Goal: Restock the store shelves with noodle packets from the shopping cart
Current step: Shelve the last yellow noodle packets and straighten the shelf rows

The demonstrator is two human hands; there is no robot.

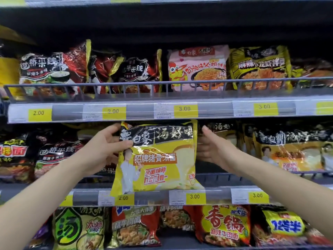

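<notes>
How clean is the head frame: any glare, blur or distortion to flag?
Head view: sharpest at centre, where the yellow packet in the left hand reads clearly; glare streaks cross the clear price strip and the packets' film; shelf edges bow from the wide-angle lens; the bottom corners and the far-right packets are soft; the recess above the top row is dark.

Even, bright store light — glare streaks on glossy packets (pixel 156 156); edges bend and blur, upper shelf recess dark.
</notes>
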